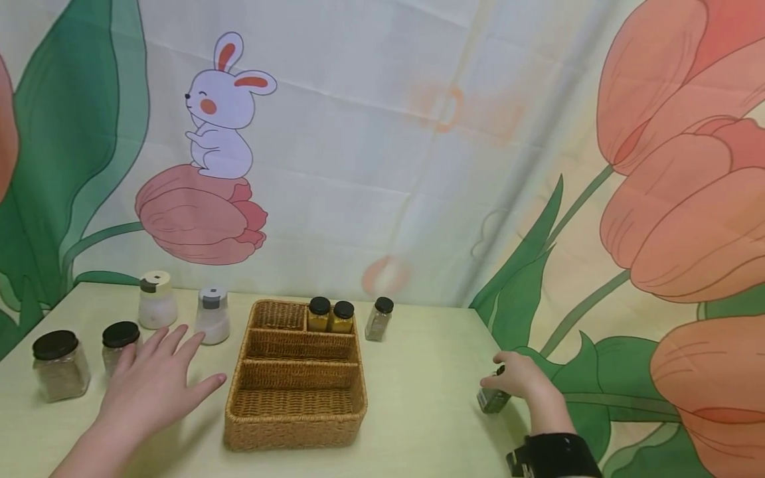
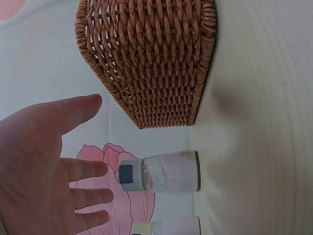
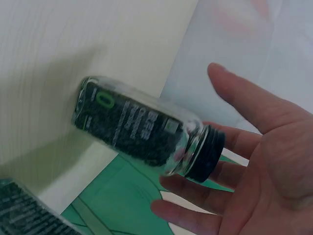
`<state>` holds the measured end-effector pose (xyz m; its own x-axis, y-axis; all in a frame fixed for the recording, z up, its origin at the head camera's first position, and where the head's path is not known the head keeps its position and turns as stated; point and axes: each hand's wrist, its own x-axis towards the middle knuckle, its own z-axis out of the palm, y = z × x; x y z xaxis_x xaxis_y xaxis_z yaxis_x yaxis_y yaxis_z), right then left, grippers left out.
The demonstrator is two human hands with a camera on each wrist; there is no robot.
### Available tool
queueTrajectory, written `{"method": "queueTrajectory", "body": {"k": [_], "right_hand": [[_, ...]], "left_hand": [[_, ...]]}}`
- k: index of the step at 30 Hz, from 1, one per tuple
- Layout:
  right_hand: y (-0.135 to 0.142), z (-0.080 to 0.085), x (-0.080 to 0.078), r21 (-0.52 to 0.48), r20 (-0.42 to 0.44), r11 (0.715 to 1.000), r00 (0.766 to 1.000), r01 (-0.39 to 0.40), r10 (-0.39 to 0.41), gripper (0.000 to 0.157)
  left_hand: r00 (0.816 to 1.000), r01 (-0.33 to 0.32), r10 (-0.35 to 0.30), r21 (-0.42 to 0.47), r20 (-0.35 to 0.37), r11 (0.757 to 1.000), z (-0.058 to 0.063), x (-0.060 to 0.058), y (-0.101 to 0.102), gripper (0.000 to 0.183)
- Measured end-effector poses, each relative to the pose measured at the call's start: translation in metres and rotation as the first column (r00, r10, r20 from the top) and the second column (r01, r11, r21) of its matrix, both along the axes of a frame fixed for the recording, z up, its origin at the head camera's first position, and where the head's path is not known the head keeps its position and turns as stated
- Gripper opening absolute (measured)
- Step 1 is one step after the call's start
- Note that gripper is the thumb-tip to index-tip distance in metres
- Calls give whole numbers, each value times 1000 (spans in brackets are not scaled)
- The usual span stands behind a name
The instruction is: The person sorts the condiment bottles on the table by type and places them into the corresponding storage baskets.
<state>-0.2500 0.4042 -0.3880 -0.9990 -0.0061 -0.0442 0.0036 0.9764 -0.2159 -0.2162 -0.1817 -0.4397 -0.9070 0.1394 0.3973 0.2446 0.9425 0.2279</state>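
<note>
My right hand [image 1: 521, 377] is at the table's right edge, around a small clear jar [image 1: 493, 401] of dark green flakes with a black cap. In the right wrist view this jar [image 3: 134, 125] has its base at the table, the thumb stands apart from it and the fingers lie behind its cap. Over the left side of the table my left hand [image 1: 152, 378] hovers with fingers spread, holding nothing. Beneath and beyond it are a black-lidded jar [image 1: 119, 337], partly hidden, and a white-capped shaker [image 1: 213, 318]. The left palm [image 2: 29, 171] faces the shaker and the basket's side.
A woven basket [image 1: 293, 435] with compartments stands mid-table; two black-capped jars [image 1: 319, 315] of yellow spice sit in its back right compartment. Right of it is another small jar [image 1: 379, 322]. A larger black-lidded jar [image 1: 60, 368] and a yellow-capped shaker [image 1: 158, 305] stand left. A printed curtain [image 1: 358, 166] hangs behind.
</note>
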Motion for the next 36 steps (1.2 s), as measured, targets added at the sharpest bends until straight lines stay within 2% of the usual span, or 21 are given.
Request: {"method": "queueTrajectory", "body": {"k": [9,19,27,36], "right_hand": [[7,-1,3,-90,6,992,996,85,-85,52],[5,-4,-1,-56,-69,995,994,79,-82,33],[4,-7,-5,-35,-87,995,991,96,-99,34],[-9,2,-8,4,-116,997,991,71,-70,32]], "left_hand": [[1000,-1,1,1,-7,1000,-2,-1,-2,94],[1000,-2,2,-8,18,1000,0,-1,-1,97],[1000,2,-2,-10,15,1000,1,0,1,97],[1000,2,-2,-7,12,1000,1,1,1,94]]}}
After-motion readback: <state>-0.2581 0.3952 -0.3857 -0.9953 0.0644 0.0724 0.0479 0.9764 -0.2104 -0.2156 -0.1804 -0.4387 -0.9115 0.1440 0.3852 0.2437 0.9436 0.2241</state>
